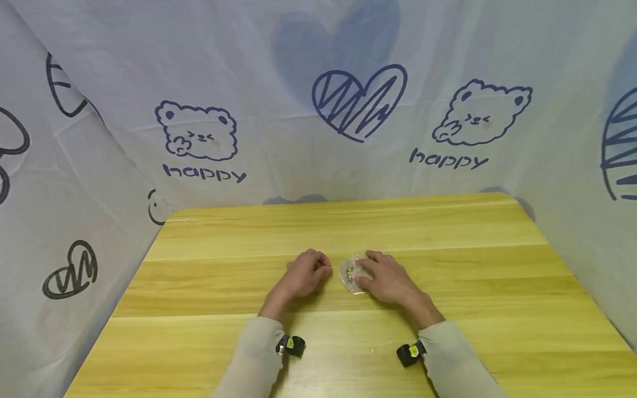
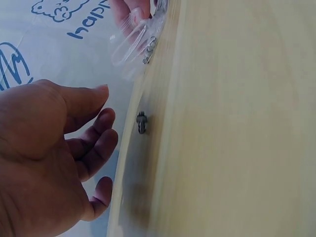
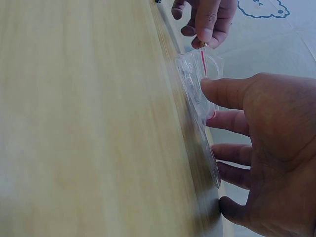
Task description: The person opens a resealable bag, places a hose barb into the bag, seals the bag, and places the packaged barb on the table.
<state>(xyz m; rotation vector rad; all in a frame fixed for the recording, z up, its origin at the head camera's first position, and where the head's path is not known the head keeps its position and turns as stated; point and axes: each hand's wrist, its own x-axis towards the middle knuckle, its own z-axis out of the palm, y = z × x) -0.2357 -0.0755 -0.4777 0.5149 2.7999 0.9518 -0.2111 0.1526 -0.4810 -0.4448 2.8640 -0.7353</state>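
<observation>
Left sleeve (image 1: 254, 358) and right sleeve (image 1: 459, 360) are both showing plain, pale beige fabric. A black left wrist unit (image 1: 297, 346) and a similar black right wrist unit (image 1: 406, 356) are each displaying a small yellow-green marking (image 1: 290, 343).

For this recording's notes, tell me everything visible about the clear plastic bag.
The clear plastic bag looks thin, glossy and creased, with a red line on it and a few small metallic pieces showing inside. It is over the table, between the thumb and fingers of the right-hand grip. I cannot tell whether it is unsealed or rests on the tabletop.
</observation>
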